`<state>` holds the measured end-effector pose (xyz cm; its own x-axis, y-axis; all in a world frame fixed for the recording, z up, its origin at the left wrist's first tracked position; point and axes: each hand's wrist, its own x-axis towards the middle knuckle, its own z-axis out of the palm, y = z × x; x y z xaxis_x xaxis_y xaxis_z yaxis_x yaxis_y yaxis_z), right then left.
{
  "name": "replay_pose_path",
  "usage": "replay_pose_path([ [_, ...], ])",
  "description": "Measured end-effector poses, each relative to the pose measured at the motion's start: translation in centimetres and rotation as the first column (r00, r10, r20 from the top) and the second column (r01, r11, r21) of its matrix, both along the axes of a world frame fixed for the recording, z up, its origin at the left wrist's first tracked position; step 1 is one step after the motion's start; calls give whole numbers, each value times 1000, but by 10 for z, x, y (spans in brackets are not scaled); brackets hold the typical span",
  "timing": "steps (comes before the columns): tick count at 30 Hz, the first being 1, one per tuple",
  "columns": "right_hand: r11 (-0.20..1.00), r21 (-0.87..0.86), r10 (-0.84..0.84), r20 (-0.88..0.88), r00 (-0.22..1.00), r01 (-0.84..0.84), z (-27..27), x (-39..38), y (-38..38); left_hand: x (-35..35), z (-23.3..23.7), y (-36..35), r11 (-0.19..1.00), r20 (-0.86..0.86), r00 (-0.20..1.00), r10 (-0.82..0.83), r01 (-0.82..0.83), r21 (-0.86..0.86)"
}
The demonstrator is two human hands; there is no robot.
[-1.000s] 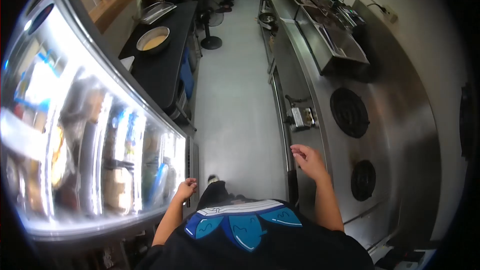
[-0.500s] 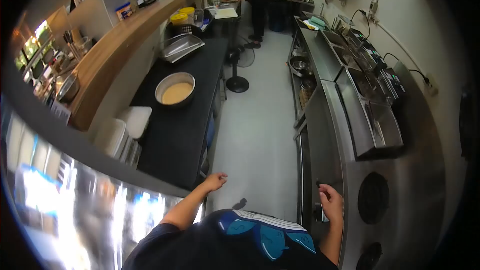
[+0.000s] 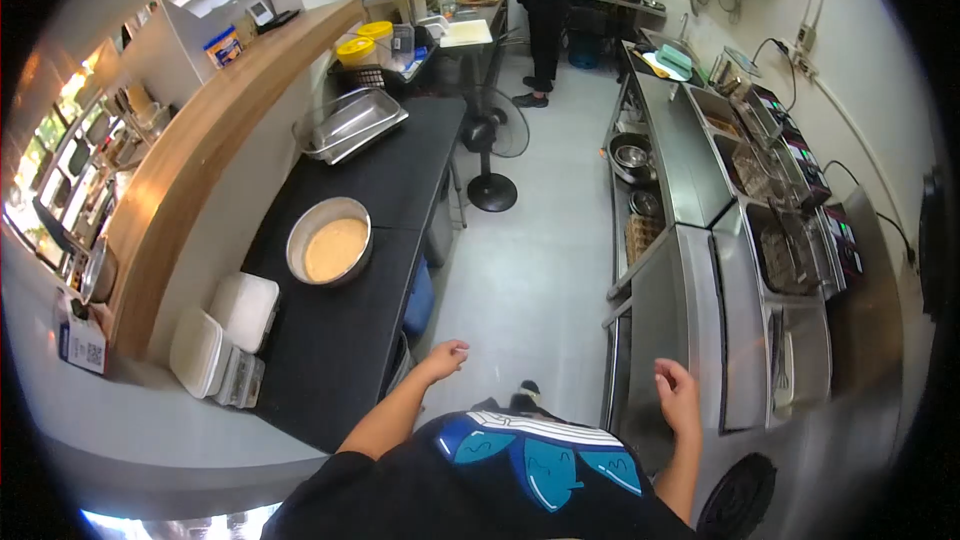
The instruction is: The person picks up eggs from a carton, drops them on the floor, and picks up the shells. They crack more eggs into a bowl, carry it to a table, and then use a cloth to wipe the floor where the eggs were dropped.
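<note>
My left hand (image 3: pixel 444 361) hangs over the aisle beside the black counter (image 3: pixel 300 350), empty, with its fingers loosely bent. On the other side, my right hand (image 3: pixel 678 395) is held in the air near the steel counter front, open and relaxed with nothing in it. Neither hand touches anything. A round metal bowl (image 3: pixel 362 240) of pale yellow batter-like mix (image 3: pixel 335 248) stands on the black counter, ahead of my left hand. Nearer to me, white lidded containers (image 3: pixel 245 310) sit stacked by the wall.
A black floor fan (image 3: pixel 492 192) stands in the aisle. Beyond it a co-worker (image 3: pixel 540 10) stands at the far left worktop. Steel fryers (image 3: pixel 770 240) line the right side. Metal trays (image 3: pixel 358 125) lie at the black counter's far end. A wooden shelf (image 3: pixel 230 90) runs above.
I have moved forward along the aisle, so the bowl, fan and fryers appear closer. My foot now shows below. Both hands remain empty.
</note>
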<state>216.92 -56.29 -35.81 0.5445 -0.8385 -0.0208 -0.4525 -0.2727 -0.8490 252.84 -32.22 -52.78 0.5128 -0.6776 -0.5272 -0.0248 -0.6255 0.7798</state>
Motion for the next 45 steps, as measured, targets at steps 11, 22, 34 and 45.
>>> replay_pose_path([
  [11,932,-75,357,51,933,-353,23,176,-177,69,24,-49,894,-83,890,448,-444,57],
  [22,977,-90,197,33,980,-193,4,264,-268,231,-10,-187,968,-64,972,228,-219,121],
  [34,979,8,-203,-32,979,204,16,312,-331,389,29,-470,980,67,983,-172,178,-86],
  [45,988,-4,-155,37,987,155,8,334,-440,364,-18,-512,975,-90,974,-208,214,54],
])
